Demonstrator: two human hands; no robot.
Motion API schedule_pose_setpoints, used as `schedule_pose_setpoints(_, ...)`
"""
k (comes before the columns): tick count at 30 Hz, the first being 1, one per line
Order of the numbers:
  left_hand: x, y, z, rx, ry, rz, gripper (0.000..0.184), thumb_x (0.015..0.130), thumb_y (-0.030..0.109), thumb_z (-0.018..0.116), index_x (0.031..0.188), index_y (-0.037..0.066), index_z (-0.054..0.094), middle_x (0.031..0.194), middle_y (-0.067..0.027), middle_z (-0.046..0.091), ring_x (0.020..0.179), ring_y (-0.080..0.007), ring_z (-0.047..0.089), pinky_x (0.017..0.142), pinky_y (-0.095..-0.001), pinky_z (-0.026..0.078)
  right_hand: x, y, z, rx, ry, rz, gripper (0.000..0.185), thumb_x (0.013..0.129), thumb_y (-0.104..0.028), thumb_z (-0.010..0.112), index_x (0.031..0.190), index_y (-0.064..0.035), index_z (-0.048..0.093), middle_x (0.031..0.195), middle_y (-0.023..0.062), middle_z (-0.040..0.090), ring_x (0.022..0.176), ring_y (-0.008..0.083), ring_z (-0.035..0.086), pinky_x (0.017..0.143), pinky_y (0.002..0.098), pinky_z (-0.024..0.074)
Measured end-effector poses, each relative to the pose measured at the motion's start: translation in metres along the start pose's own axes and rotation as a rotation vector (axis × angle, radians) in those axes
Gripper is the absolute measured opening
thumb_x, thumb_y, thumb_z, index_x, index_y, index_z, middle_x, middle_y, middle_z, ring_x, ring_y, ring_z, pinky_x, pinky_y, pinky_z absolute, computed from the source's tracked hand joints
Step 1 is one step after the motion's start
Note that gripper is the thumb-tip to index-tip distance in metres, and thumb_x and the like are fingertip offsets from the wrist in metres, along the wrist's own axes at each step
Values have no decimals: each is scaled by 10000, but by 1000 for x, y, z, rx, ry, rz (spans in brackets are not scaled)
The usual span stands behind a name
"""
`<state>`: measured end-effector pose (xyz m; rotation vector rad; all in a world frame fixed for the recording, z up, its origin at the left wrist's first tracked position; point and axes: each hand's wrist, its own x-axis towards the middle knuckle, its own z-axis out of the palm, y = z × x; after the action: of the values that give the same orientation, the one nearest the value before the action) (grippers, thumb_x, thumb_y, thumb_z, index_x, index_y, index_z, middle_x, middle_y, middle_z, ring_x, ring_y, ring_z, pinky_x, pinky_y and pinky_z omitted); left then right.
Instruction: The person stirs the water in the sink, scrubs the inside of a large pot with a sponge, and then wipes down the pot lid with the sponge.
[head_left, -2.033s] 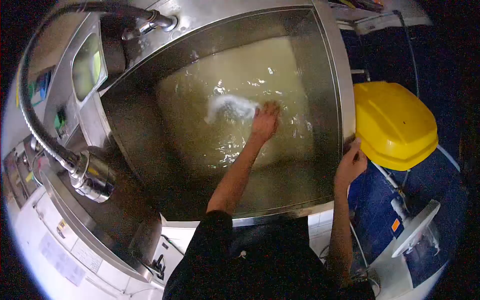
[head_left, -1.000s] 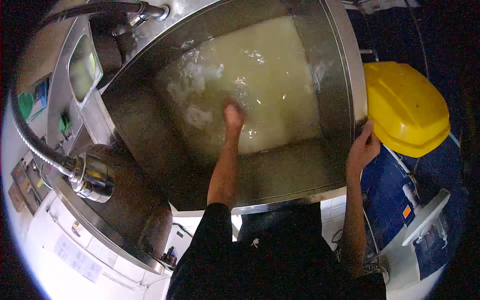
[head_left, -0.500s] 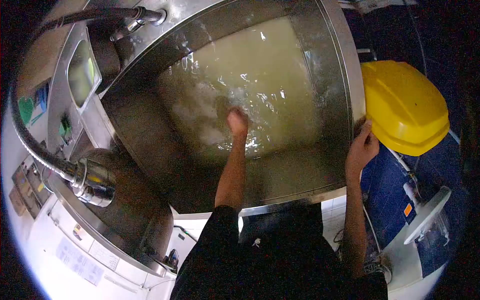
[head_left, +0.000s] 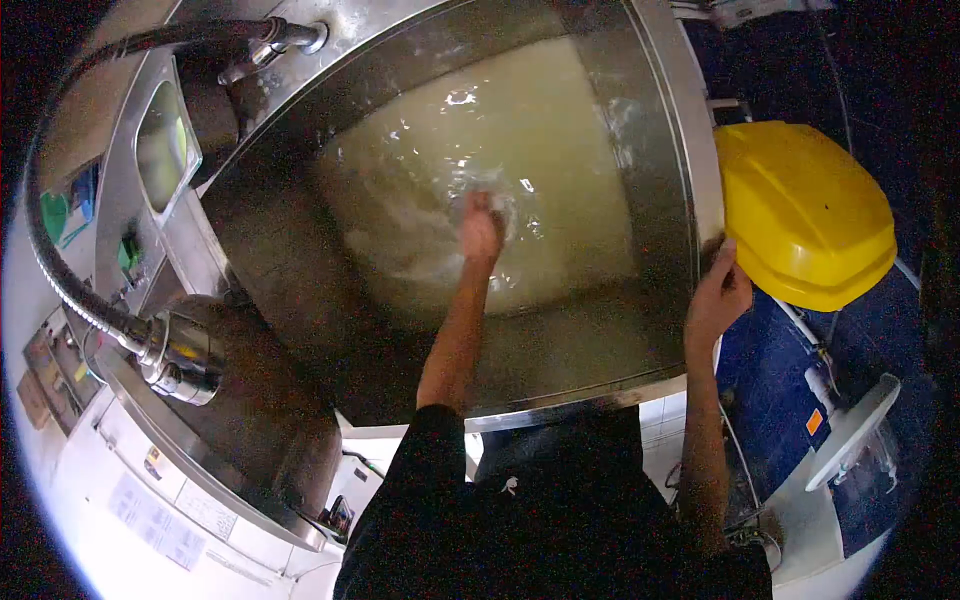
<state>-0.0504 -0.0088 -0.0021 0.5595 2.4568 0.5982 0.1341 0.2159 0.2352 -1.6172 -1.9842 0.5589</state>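
Observation:
My left hand [head_left: 482, 232] reaches down into cloudy, yellowish water [head_left: 550, 110] in a deep stainless-steel sink [head_left: 675, 105]. Its fingers are partly under the surface and smeared by motion, so anything in them is hidden. Ripples and bright splashes surround the fingertips. At the sink's right edge, my right hand [head_left: 718, 297] is closed on the metal rim, its fingertips just beside a yellow plastic cover [head_left: 810, 215].
A flexible metal hose [head_left: 50, 255] arches along the left to a cylindrical metal fitting [head_left: 185, 360]. A tap [head_left: 295, 37] stands at the back left. On the right, a whitish disc-shaped fixture [head_left: 855, 430] stands near blue tiles.
My left hand has moved slightly farther into the sink, with more of the wrist showing and the ripples shifted around it. My right hand stays at the rim.

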Motion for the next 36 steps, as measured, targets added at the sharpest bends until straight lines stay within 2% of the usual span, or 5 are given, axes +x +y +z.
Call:
schedule_pose_setpoints(4, -7, -1, -17, 227, -385, -300, 427, 788, 192, 584, 1182, 30, 546, 1246, -253, 490, 1167, -381, 463, 993, -475, 375, 1, 13, 0, -8, -18, 13, 361, 938, -267, 544, 975, 75, 656, 912, 191, 682, 801, 251, 636, 769, 355, 481)
schedule_pose_setpoints(12, -6, -57, -17, 227, 792, 30, 420, 783, 150, 602, 1156, -31, 532, 1252, -215, 478, 1131, -405, 457, 994, -480, 352, 0, 5, 2, 26, 2, -9, 408, 951, -281, 527, 917, 111, 635, 843, 161, 679, 734, 175, 584, 715, 318, 459)
schedule_pose_setpoints(18, 36, -110, -7, 221, -30, 19, 438, 782, 151, 585, 1162, -57, 524, 1106, -269, 563, 1051, -407, 520, 988, -453, 367, 0, -10, 1, 19, 7, -3, 422, 949, -289, 527, 880, 115, 626, 836, 176, 673, 709, 186, 565, 708, 329, 450)
schedule_pose_setpoints(28, -33, -39, 34, 473, 30, 143, 470, 808, 209, 525, 1207, -36, 485, 1333, -236, 409, 1173, -433, 423, 1015, -478, 342, 0, -5, 1, -5, 33, -16, 402, 945, -276, 534, 866, 103, 644, 738, 131, 646, 687, 167, 561, 674, 301, 448)
schedule_pose_setpoints(36, -14, -27, 10, 405, -83, 88, 299, 782, 205, 541, 979, -11, 609, 970, -225, 622, 947, -345, 597, 820, -452, 477, 0, -4, 1, 31, 3, -15, 398, 946, -266, 532, 863, 111, 629, 747, 176, 645, 691, 197, 570, 674, 335, 444)
